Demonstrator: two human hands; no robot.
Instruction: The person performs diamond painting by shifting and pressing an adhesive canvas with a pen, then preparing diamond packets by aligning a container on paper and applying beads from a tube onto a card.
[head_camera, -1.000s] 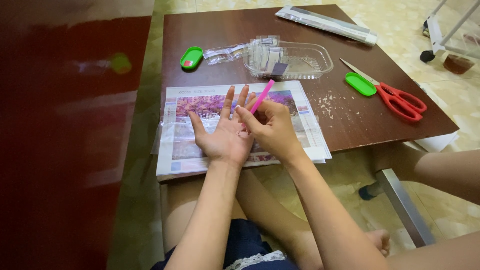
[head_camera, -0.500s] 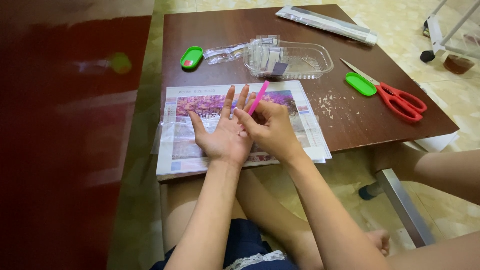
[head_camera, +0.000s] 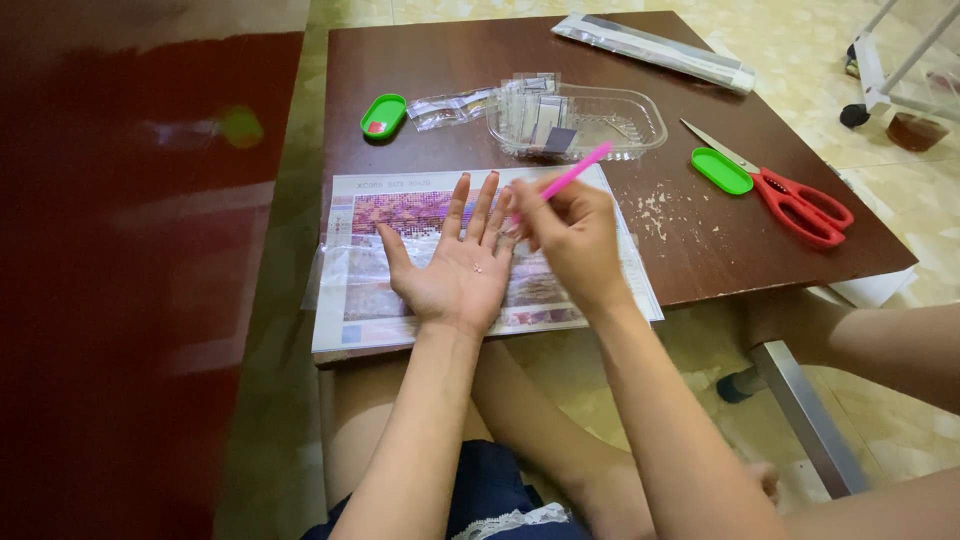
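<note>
The left hand (head_camera: 455, 265) lies palm up, fingers spread flat, over the diamond-painting sheet (head_camera: 420, 215) — a tiny bead (head_camera: 478, 268) rests on the palm. Just beside it, the right hand (head_camera: 570, 240) pinches a pink pen (head_camera: 572, 173), its tip near the left fingertips. Farther back on the brown table (head_camera: 700, 215) — a clear plastic tray (head_camera: 580, 122), two green trays and red scissors (head_camera: 800, 200).

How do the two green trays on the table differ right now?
The left green tray lies by the far left of the table, next to small clear bags; the right green tray lies beside the red scissors. The left one holds something small and red; the right one looks empty. Both are small, oval, bright green, flat on the table, away from both hands.
</note>
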